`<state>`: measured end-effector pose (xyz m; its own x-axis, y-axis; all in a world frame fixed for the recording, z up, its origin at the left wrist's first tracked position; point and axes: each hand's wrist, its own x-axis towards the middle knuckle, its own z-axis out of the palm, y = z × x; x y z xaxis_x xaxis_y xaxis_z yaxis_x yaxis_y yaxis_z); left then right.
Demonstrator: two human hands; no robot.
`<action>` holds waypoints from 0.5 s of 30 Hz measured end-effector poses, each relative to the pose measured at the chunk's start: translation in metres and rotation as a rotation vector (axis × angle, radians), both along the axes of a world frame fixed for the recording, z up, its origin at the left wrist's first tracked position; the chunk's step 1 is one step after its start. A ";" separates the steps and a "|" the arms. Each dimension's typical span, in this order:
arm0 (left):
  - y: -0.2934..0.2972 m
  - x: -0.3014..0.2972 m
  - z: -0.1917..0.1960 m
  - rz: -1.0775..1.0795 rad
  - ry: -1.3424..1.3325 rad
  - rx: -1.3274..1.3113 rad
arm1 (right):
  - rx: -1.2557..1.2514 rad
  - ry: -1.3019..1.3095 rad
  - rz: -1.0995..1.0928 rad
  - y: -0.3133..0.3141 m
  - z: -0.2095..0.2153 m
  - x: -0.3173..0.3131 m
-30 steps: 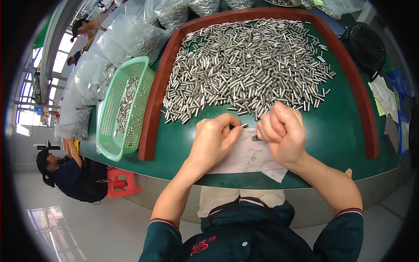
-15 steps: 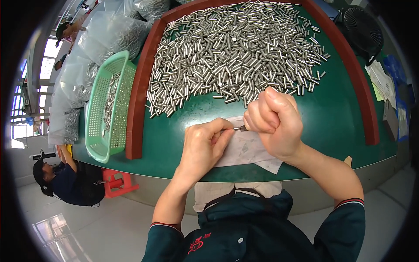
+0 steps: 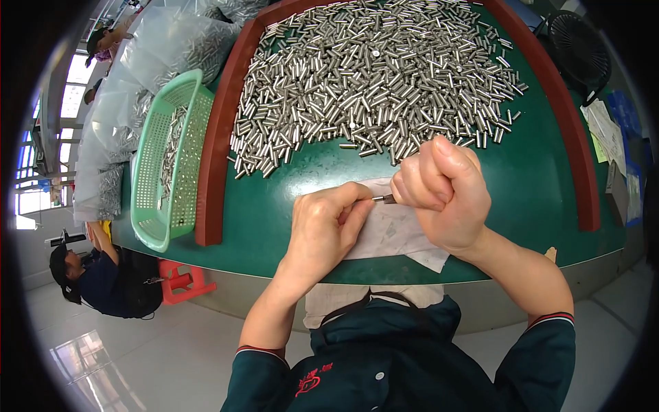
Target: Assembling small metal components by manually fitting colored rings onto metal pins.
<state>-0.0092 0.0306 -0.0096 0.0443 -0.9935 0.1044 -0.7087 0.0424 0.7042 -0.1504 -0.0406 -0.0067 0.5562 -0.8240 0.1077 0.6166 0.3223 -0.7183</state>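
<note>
My left hand (image 3: 322, 223) is closed in a pinch over a pale cloth (image 3: 388, 230) on the green table. What its fingertips hold is mostly hidden. Beside it, my right hand (image 3: 449, 196) makes a fist, thumb on top, around a thin rod-like tool with a dark end (image 3: 389, 199). The tool's narrow bright tip points left and meets the fingertips of my left hand; whether it enters a part there cannot be made out. Beyond both hands lies a wide heap of short shiny metal pins (image 3: 371, 82).
A red-brown raised border (image 3: 214, 172) frames the green tabletop (image 3: 508, 226). Outside it on the left are a green plastic basket (image 3: 185, 185) with pins and clear bags (image 3: 130, 96) of pins. A black fan (image 3: 580, 51) and papers (image 3: 604, 130) lie right. A person (image 3: 103, 275) sits left near a red stool (image 3: 185, 281).
Both hands keep their grips and stay close together. A little more of the tool's bright tip shows between them. The whole view has shifted slightly.
</note>
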 end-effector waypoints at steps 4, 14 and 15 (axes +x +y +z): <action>-0.001 0.000 0.000 -0.007 0.012 -0.007 | -0.003 -0.002 0.002 0.000 0.000 0.000; 0.000 0.002 -0.007 -0.063 -0.045 -0.141 | -0.026 0.040 0.008 0.001 0.002 0.005; -0.001 0.002 -0.007 -0.070 -0.036 -0.147 | -0.038 0.066 0.012 0.002 0.003 0.005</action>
<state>-0.0077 0.0301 -0.0170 -0.0305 -0.9679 0.2494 -0.7249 0.1932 0.6611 -0.1454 -0.0389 -0.0042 0.5732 -0.8131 0.1016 0.5636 0.3012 -0.7692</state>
